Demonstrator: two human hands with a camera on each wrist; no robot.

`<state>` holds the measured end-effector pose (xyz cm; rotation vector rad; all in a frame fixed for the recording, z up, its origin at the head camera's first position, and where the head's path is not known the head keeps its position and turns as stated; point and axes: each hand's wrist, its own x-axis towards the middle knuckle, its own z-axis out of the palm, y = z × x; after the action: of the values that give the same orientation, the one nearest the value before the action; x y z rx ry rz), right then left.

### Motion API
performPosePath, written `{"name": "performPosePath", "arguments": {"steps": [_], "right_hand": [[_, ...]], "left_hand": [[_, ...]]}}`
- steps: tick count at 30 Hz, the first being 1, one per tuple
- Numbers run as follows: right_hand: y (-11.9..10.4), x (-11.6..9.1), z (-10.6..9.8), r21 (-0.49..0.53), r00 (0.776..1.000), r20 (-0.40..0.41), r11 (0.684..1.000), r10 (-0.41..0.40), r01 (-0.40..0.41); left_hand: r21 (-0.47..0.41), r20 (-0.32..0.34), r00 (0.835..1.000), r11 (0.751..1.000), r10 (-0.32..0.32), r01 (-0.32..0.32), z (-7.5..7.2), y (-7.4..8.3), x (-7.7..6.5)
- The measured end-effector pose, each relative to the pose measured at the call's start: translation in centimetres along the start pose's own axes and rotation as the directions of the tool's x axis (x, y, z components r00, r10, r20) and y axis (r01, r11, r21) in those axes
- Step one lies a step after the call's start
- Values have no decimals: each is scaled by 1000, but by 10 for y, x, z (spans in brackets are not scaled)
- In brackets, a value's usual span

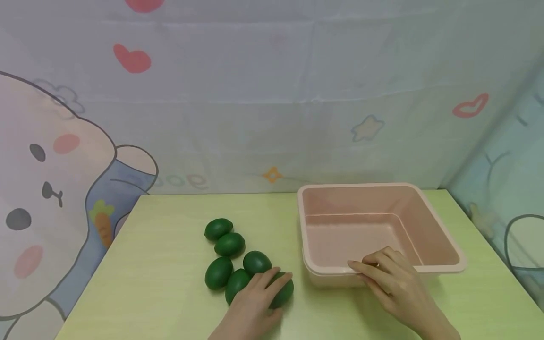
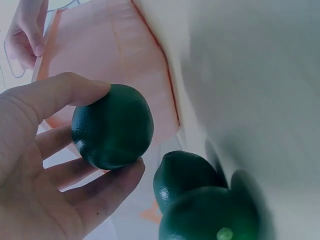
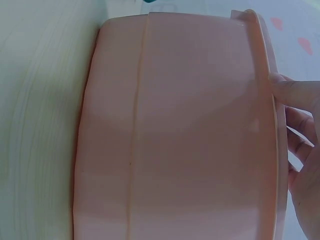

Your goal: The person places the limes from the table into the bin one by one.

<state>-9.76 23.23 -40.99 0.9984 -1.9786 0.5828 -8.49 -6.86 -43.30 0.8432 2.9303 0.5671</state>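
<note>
My left hand (image 1: 255, 302) holds a dark green lime (image 2: 112, 127) between thumb and fingers, as the left wrist view shows. Several more limes (image 1: 229, 244) lie in a loose cluster just beyond and left of that hand. To the right stands a pink plastic basin (image 1: 331, 270) with nothing inside it. On its near rim, my right hand (image 1: 397, 285) pinches the edge, thumb outside and fingers over the inner side. The right wrist view shows the basin's outer wall and this grip from the side.
The pale yellow-green table (image 1: 170, 264) ends at the back against a cloth backdrop (image 1: 255, 94) printed with hearts and a cartoon animal. The basin stands close to the table's back edge, on the right half.
</note>
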Motion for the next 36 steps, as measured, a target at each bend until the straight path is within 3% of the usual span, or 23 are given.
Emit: {"name": "performPosePath", "arguments": {"steps": [8, 23, 36], "right_hand": [[0, -1, 0, 8, 1000, -3, 1000, 3, -3], [0, -2, 0, 8, 1000, 5, 1000, 5, -5], [0, -1, 0, 19, 1000, -2, 1000, 2, -2]], "left_hand": [[-8, -93, 995, 999, 46, -47, -4, -2, 2], [38, -267, 958, 994, 106, -99, -11, -11, 14], [12, -271, 959, 996, 90, -90, -22, -16, 28]]}}
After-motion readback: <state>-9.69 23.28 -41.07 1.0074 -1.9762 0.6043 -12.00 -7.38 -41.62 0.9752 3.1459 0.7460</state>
